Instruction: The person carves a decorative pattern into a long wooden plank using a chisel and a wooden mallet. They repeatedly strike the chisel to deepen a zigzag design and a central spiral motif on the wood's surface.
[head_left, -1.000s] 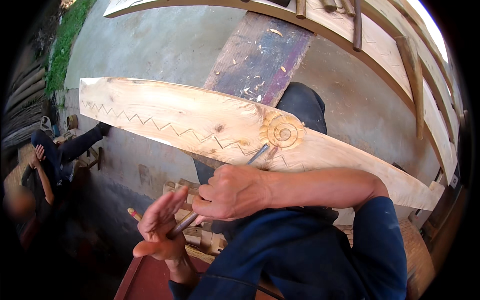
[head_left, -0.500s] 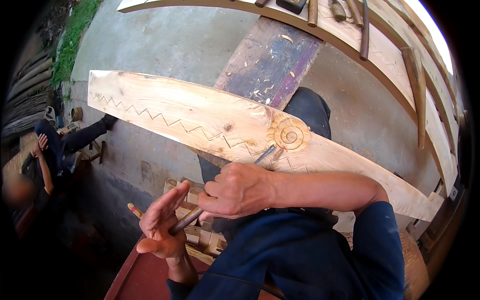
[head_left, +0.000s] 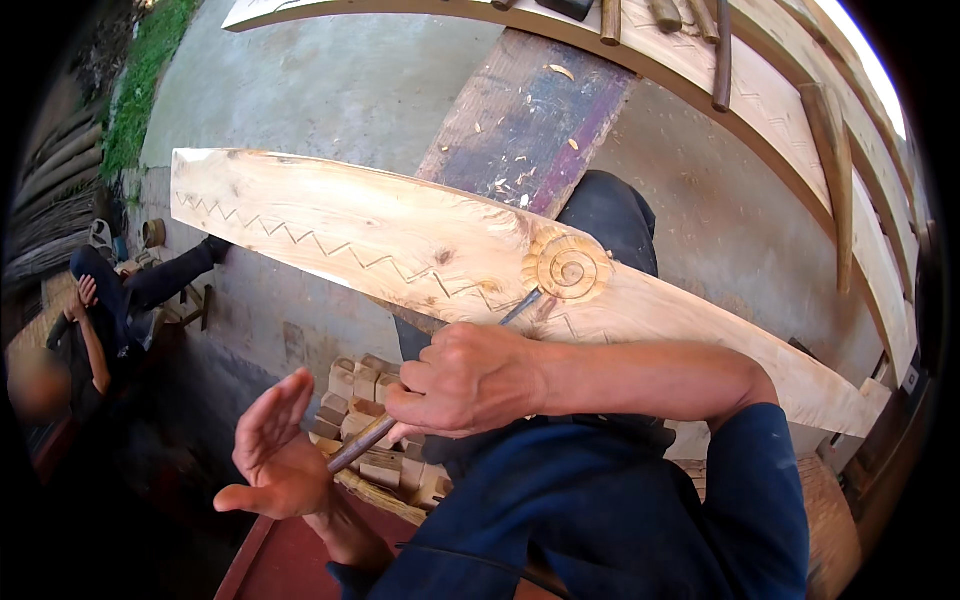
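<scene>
- The right hand [head_left: 465, 380] is curled into a tight fist, its back and knuckles uppermost.
- The bare right forearm [head_left: 640, 378] crosses almost level before the torso, elbow bent.
- The left hand [head_left: 280, 465] is unfolded, palm exposed, fingers extended upward, thumb jutting leftward.
- The left wrist [head_left: 328, 512] angles up from below.

Chisel [head_left: 362, 443] partly hidden by right fingers [head_left: 408, 404], perhaps touching left palm [head_left: 283, 463], contact unclear, co-worker's head [head_left: 38, 388] blurred

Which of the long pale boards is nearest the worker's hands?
The board with the round spiral carving, just beyond the right hand, which grips a chisel; the other boards lie farther away, toward the upper right.
</scene>
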